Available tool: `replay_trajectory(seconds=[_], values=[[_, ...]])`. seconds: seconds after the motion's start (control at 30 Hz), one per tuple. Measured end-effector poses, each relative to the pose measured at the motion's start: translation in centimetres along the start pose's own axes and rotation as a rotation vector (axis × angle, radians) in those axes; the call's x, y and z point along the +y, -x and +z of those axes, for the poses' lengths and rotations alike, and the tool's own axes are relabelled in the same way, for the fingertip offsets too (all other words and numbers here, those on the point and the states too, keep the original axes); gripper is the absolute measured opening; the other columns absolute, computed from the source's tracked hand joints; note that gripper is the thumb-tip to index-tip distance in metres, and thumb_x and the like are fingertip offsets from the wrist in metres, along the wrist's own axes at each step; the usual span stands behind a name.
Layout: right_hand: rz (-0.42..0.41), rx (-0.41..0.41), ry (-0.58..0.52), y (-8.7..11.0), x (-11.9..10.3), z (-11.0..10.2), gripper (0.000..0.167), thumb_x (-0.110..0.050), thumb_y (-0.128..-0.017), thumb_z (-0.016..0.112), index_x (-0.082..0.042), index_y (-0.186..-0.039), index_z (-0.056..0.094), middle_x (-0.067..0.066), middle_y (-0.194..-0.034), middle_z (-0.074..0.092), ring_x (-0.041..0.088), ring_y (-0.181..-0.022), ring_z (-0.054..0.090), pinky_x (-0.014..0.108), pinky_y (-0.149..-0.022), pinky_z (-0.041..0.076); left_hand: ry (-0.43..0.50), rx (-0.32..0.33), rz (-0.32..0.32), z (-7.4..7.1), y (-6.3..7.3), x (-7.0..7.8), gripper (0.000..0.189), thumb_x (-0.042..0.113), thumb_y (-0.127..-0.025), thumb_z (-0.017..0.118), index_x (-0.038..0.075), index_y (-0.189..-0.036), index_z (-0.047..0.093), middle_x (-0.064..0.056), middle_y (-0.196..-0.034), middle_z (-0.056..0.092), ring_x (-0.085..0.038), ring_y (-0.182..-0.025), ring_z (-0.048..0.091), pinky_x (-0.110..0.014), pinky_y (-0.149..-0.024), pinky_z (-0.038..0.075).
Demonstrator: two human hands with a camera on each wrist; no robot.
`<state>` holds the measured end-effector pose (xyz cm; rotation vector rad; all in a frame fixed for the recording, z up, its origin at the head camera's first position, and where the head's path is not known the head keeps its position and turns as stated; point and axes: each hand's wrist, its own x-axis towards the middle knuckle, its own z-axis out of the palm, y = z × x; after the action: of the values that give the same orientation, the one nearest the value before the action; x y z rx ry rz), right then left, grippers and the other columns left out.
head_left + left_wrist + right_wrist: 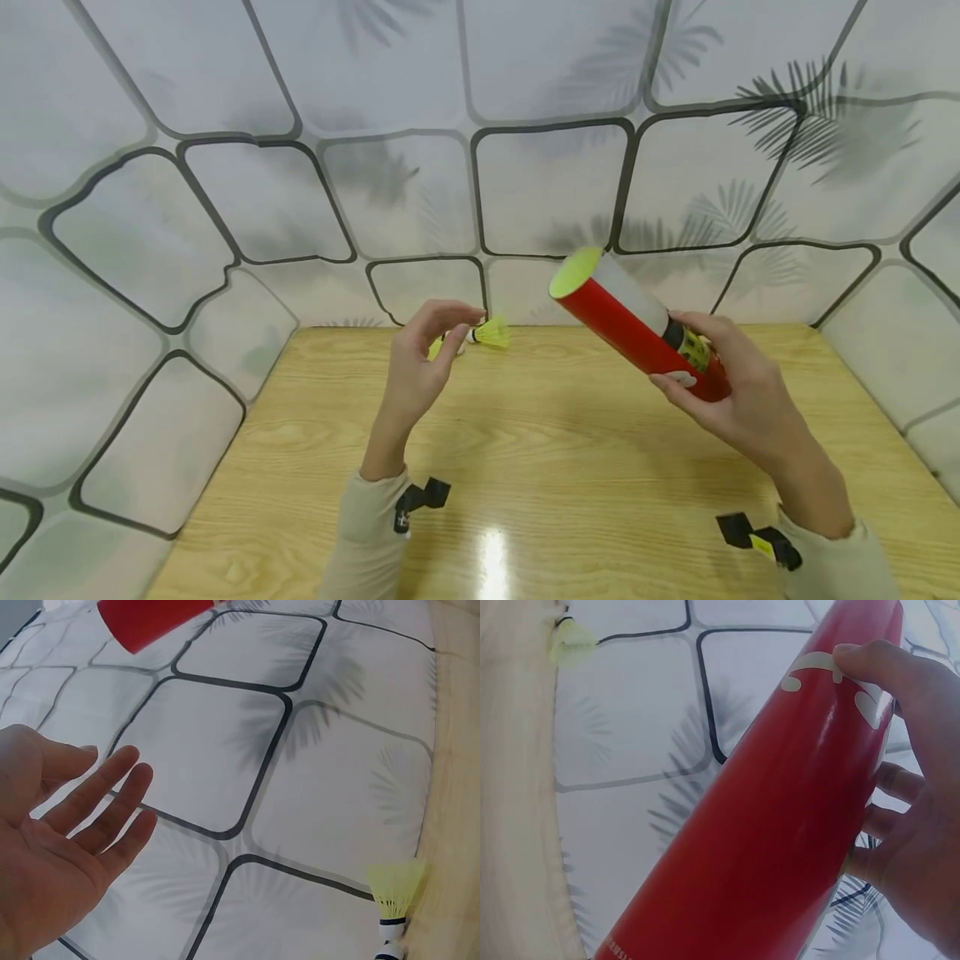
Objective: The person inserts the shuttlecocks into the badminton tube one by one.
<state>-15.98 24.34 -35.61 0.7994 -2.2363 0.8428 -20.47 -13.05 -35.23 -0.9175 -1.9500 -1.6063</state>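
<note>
My right hand (753, 408) grips a red, white and black shuttlecock tube (618, 329) near its lower end, raised above the table and tilted up to the left. The tube's upper end is yellow-green. In the right wrist view, the thumb lies along the red side of the tube (757, 810), with the other fingers behind it. My left hand (420, 354) is in the air with fingers loosely bent and nothing in them, as the left wrist view of the hand (67, 840) confirms. Beyond it lies a yellow shuttlecock (492, 332); a second shuttlecock (435, 347) is partly hidden by the fingers.
The wooden table (525, 433) reaches back to a wall covering (555, 187) patterned with dark outlines and leaf shadows. Both shuttlecocks lie by the table's back edge. Small black wrist mounts (423, 496) sit on both sleeves.
</note>
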Motion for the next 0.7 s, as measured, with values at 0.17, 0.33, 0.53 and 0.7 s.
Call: replay_trajectory(seconds=[0.17,0.33,0.53,0.7], values=[[0.098,0.037,0.022,-0.2,-0.1,-0.1,0.089,0.004,-0.068,0.089,-0.005,-0.147,0.051,0.014,-0.131,0.062,0.01,-0.108,0.054,0.008,-0.088,0.042,-0.044,0.012,-0.039,-0.5,0.3,-1.5,0.021,-0.008,-0.099,0.061,-0.002,-0.118,0.067,-0.013,-0.116,0.071,-0.03,-0.107,0.068,-0.036,-0.096,0.055],[0.151,0.094,-0.011,-0.7,-0.1,-0.1,0.088,0.004,-0.07,0.088,-0.01,-0.149,0.05,0.012,-0.135,0.062,0.003,-0.116,0.053,0.011,-0.092,0.041,-0.09,0.001,-0.084,-0.7,0.4,-3.3,0.02,-0.006,-0.099,0.063,-0.001,-0.118,0.068,-0.015,-0.115,0.071,-0.033,-0.107,0.068,-0.035,-0.095,0.055],[0.188,0.117,-0.041,-0.8,0.0,-0.3,0.089,0.005,-0.071,0.087,-0.014,-0.151,0.05,0.009,-0.139,0.06,-0.003,-0.12,0.051,0.012,-0.091,0.039,-0.202,-0.082,-0.21,-0.1,0.0,-6.2,0.02,-0.002,-0.1,0.064,0.005,-0.118,0.069,-0.008,-0.116,0.072,-0.026,-0.111,0.068,-0.037,-0.097,0.055],[0.205,0.119,-0.052,-0.6,0.2,-0.4,0.09,0.005,-0.072,0.087,-0.016,-0.151,0.049,0.01,-0.139,0.06,-0.002,-0.12,0.051,0.013,-0.092,0.039,-0.294,-0.156,-0.273,0.7,-0.5,-8.1,0.023,-0.007,-0.096,0.066,0.004,-0.116,0.07,-0.01,-0.118,0.071,-0.026,-0.116,0.066,-0.042,-0.103,0.052]])
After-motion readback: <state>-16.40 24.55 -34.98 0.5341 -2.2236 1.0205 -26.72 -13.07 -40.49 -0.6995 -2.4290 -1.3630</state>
